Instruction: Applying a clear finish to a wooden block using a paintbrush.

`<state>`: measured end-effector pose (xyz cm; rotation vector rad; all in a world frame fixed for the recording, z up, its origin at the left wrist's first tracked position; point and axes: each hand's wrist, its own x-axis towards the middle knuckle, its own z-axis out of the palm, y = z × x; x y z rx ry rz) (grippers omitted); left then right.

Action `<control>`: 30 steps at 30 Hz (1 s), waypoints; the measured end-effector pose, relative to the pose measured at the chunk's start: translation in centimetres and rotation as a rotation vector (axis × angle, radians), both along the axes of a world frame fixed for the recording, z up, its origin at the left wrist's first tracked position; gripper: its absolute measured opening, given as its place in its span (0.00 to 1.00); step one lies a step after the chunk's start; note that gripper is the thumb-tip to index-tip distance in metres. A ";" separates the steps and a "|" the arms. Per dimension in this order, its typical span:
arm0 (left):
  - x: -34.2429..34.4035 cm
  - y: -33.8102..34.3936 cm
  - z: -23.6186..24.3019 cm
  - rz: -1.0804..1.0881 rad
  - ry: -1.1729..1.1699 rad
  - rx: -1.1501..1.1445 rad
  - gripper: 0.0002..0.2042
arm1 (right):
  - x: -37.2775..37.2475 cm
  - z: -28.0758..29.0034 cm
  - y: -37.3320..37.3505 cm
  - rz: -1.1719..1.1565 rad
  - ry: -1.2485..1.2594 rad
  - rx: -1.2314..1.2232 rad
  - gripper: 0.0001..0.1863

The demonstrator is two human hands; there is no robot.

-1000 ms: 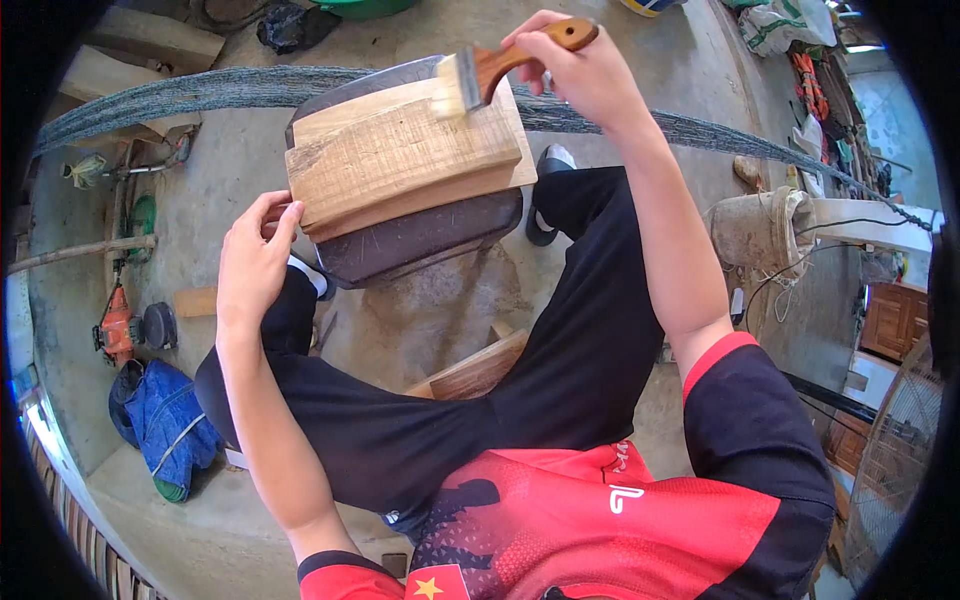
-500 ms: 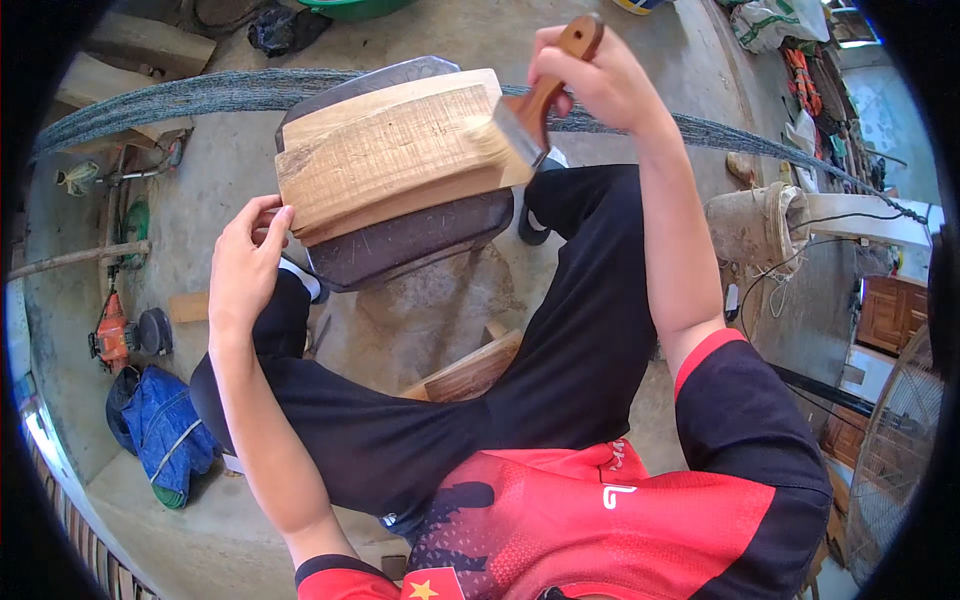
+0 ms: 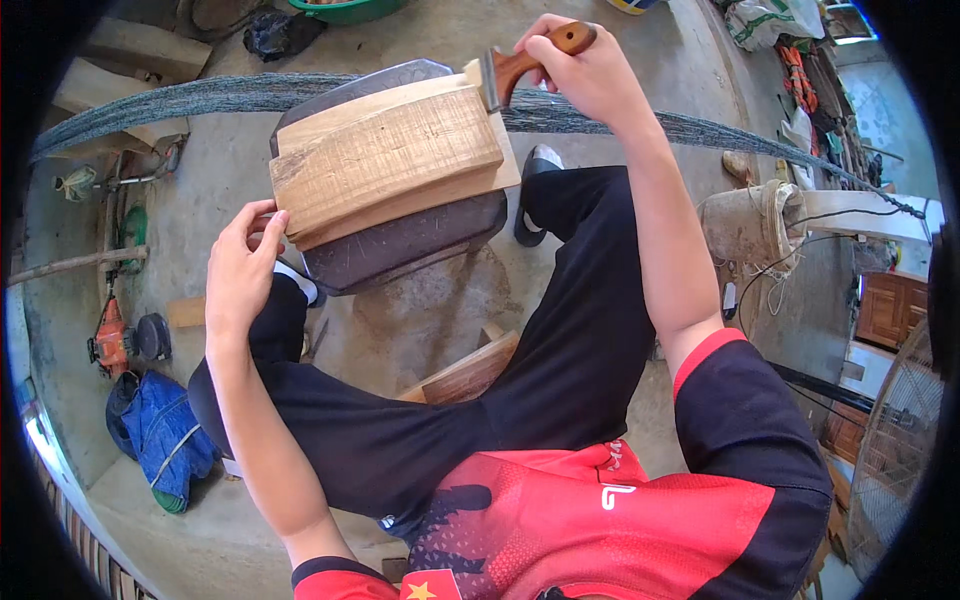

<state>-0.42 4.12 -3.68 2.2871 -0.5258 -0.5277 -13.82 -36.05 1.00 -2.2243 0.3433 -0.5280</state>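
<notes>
My right hand (image 3: 575,80) grips the wooden handle of a wide brush (image 3: 510,70), whose pale bristles meet the upper-right edge of the stacked wood. The top piece is a grained rectangular board (image 3: 385,160), lying on a lighter board (image 3: 505,175). Both rest on a dark, rounded-corner seat or stand (image 3: 395,250) between my spread legs. At the left end of the wood, my left hand (image 3: 243,262) has its fingertips on the board's edge, thumb toward me, holding it.
A band of grey netting (image 3: 200,98) stretches behind the boards. A dirty bucket (image 3: 745,228) and a fan (image 3: 890,445) are at right. An orange tool (image 3: 110,338) and blue bag (image 3: 172,435) lie at left. Loose planks (image 3: 465,370) sit under my legs.
The brush swept down over the right end of the wood, then back up to its top-right edge. The stacked boards and my left hand have shifted slightly leftward.
</notes>
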 end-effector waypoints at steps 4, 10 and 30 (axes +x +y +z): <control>0.0 0.6 0.0 0.004 -0.015 0.018 0.18 | -0.1 0.8 0.4 0.079 0.182 0.208 0.16; -0.2 0.3 0.5 0.013 -0.009 0.052 0.18 | 0.1 0.2 0.7 -0.009 0.046 0.086 0.15; -0.6 -0.1 1.1 0.015 -0.014 0.057 0.19 | 0.7 -1.4 0.6 -0.024 -0.053 -0.110 0.17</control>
